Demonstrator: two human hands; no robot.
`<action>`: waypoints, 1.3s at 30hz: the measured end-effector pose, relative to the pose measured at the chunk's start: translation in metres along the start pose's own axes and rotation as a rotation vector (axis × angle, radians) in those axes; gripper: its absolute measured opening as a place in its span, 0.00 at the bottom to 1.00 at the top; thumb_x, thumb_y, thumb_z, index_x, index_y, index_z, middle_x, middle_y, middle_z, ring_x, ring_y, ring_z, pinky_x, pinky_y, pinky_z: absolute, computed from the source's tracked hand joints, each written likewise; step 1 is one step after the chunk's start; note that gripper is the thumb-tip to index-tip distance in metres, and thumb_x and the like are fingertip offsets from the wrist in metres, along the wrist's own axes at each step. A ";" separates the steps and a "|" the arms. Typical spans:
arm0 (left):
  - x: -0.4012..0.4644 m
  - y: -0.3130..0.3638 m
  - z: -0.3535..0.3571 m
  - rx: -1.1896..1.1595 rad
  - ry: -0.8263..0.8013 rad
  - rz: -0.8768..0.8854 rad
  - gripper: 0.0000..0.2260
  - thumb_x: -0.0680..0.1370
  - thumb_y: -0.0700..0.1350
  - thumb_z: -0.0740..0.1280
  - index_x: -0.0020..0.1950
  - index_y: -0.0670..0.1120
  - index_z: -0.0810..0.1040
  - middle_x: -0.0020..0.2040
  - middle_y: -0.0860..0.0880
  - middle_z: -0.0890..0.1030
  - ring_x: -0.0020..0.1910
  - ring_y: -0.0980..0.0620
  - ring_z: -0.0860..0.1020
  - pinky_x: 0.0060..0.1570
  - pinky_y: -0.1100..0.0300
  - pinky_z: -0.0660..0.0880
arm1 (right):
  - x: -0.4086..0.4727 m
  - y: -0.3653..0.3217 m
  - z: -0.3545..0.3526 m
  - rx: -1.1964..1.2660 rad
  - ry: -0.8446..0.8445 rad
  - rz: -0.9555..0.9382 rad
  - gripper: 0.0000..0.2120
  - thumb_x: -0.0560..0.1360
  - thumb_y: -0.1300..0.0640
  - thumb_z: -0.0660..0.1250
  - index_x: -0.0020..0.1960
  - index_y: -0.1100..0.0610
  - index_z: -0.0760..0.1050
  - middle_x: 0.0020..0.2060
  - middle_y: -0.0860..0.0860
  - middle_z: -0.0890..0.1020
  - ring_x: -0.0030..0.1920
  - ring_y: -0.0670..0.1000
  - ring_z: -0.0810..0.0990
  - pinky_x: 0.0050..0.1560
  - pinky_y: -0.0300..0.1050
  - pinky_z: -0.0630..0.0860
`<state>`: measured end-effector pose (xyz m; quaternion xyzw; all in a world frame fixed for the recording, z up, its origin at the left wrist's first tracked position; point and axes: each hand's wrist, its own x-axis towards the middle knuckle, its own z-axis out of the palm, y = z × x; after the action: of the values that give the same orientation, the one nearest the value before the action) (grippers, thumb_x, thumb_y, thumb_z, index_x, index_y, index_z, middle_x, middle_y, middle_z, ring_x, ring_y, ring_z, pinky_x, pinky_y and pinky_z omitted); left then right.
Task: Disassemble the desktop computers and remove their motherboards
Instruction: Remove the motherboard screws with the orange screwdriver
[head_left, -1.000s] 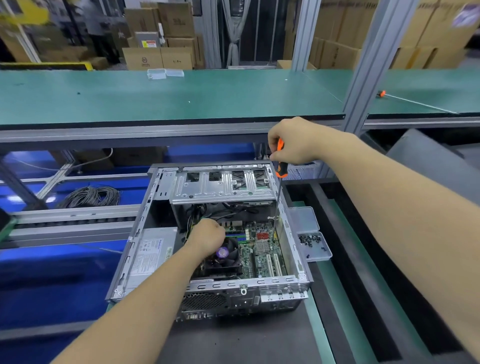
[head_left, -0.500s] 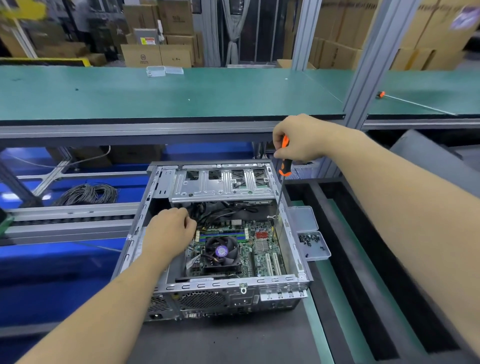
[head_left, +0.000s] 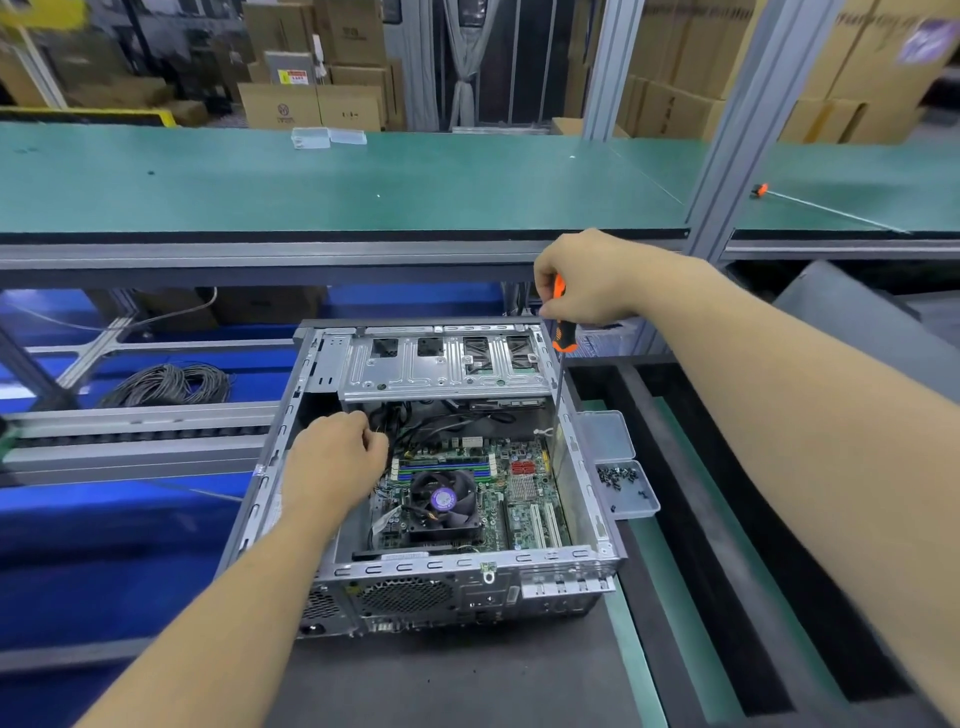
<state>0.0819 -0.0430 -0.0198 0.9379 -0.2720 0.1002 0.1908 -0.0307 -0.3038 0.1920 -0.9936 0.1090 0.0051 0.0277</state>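
Grey metal computer case (head_left: 587, 488) lies open in the middle of the frame, with the green motherboard (head_left: 524, 491) flat inside it. Left hand (head_left: 332, 467) reaches inside at the board's upper left corner, fingers curled by black cables (head_left: 415, 421); whether it holds one, I cannot tell. Right hand (head_left: 587, 280) grips an orange screwdriver (head_left: 562, 332) above the board, its tip down by the case's right wall.

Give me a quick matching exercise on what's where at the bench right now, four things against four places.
Things:
1. screwdriver
2. loose screws
3. cooling fan
4. coiled cable

Places:
A. on the motherboard inside the case
B. gripped in the right hand
C. on the blue surface left of the case
D. in the clear tray beside the case's right wall

Pairs: 1-B, 2-D, 3-A, 4-C
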 end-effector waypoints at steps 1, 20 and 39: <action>0.000 0.000 -0.001 -0.002 -0.001 -0.002 0.14 0.75 0.46 0.62 0.31 0.44 0.68 0.28 0.49 0.71 0.30 0.49 0.71 0.27 0.57 0.65 | 0.001 -0.002 0.001 -0.008 -0.002 -0.003 0.07 0.76 0.56 0.69 0.40 0.51 0.75 0.38 0.49 0.80 0.37 0.52 0.80 0.36 0.44 0.76; 0.001 -0.001 0.001 0.007 -0.010 0.012 0.14 0.76 0.46 0.61 0.31 0.44 0.67 0.28 0.49 0.71 0.31 0.49 0.71 0.29 0.56 0.66 | -0.001 -0.006 -0.002 0.015 -0.020 0.039 0.05 0.76 0.57 0.69 0.41 0.53 0.76 0.35 0.51 0.82 0.34 0.53 0.83 0.37 0.48 0.82; 0.000 -0.003 0.003 0.010 0.014 0.050 0.15 0.76 0.45 0.62 0.30 0.44 0.64 0.27 0.47 0.70 0.29 0.47 0.69 0.28 0.56 0.61 | 0.007 -0.023 -0.012 -0.226 -0.209 0.028 0.10 0.80 0.50 0.64 0.41 0.53 0.74 0.43 0.53 0.81 0.41 0.56 0.78 0.46 0.51 0.77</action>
<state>0.0832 -0.0419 -0.0232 0.9310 -0.2934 0.1128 0.1856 -0.0188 -0.2834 0.2051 -0.9828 0.1183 0.1213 -0.0732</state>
